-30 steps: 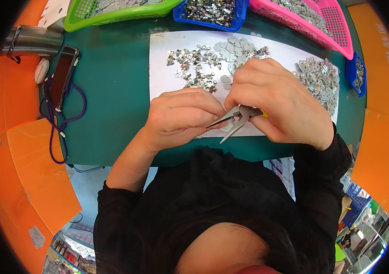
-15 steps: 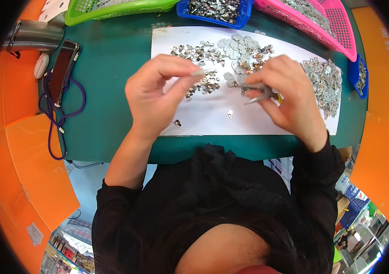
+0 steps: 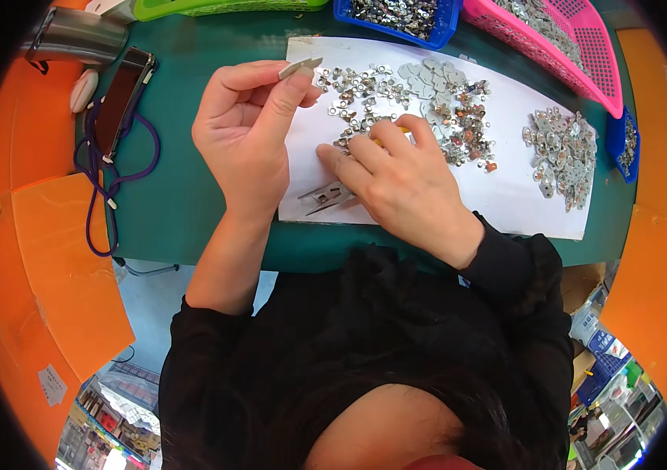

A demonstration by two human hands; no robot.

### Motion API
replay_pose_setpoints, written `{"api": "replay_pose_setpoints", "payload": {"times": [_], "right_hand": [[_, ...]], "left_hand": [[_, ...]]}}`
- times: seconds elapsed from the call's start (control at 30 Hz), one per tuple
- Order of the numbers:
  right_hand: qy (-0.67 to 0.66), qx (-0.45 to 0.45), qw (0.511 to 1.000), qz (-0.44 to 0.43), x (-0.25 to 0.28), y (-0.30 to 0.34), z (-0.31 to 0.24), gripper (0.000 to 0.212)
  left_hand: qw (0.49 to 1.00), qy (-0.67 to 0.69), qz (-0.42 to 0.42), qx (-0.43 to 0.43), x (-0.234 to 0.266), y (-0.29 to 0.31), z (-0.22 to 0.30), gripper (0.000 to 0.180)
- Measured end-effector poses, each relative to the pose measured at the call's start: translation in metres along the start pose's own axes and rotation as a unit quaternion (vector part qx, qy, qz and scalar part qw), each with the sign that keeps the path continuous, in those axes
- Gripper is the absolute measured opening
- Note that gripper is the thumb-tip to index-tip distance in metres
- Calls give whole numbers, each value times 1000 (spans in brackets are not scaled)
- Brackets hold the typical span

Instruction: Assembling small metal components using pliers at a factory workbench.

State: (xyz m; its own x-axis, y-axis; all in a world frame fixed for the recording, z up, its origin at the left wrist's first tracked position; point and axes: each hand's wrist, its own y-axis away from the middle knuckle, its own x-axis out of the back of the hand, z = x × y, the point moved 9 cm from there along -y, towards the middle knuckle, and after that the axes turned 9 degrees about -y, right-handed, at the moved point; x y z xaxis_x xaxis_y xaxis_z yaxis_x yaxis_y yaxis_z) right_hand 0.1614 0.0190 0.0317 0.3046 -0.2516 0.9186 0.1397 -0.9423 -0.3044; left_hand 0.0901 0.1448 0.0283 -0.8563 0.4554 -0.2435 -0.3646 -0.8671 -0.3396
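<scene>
Between the thumb and fingers of my left hand [image 3: 245, 145] are a few thin grey metal plates [image 3: 302, 67], held up over the left edge of the white sheet [image 3: 498, 207]. My right hand [image 3: 408, 184] is closed round needle-nose pliers [image 3: 328, 196], whose jaws point left, low over the sheet. A bit of yellow handle shows between its fingers. Its fingertips reach the near side of a pile of small shiny metal clips [image 3: 365, 88]; whether they pinch one is hidden. Beyond the hand lie flat grey plates [image 3: 431, 78] and small silver and copper-coloured parts [image 3: 470, 129].
Another pile of metal parts [image 3: 560, 153] lies on the sheet's right. Along the back stand a green basket [image 3: 216, 8], a blue bin [image 3: 396, 33] and a pink basket [image 3: 584, 82]. A phone with purple cord [image 3: 123, 102] and a steel cup [image 3: 83, 37] are at left.
My right hand has swung left with the pliers, from beside the copper-coloured parts to the clip pile. My left hand has risen a little, away from the clips, keeping the plates.
</scene>
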Motion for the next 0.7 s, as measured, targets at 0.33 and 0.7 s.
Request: {"api": "replay_pose_setpoints", "payload": {"times": [0.33,0.7], "right_hand": [[-73,49,995,-42,11,45,-16,26],[-277,-101,935,195,64,43,43,17]], "left_hand": [[1000,3,-23,19,-4,5,-3,15],[946,133,-196,222,-45,27,-28,11]]}}
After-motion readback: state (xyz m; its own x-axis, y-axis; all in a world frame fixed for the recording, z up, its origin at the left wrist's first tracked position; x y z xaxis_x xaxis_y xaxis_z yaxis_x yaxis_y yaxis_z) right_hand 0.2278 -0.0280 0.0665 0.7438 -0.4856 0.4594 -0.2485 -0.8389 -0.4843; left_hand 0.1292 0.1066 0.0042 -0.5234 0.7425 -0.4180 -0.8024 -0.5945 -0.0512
